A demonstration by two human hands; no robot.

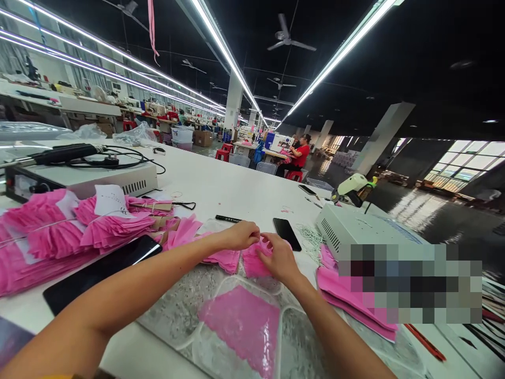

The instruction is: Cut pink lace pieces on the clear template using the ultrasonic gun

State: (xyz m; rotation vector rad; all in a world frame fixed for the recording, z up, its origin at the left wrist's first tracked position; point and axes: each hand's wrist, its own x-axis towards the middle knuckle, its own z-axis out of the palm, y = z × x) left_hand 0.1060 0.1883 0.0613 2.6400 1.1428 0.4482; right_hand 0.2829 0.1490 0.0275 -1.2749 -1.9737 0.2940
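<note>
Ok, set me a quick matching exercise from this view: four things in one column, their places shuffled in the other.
1. Black-handled tool
2. Pale threads
3. Black tablet
4. Right hand

A. Between the nearer phone and right box
B. Close to the left hand, at pink fabric
C. On the left box
D. Between the pink bundles and left arm

Pairs: 1-C; 2-A; 3-D; 4-B

The left hand (pixel 242 235) and right hand (pixel 279 259) hover close together over pink fabric (pixel 253 266).
</note>
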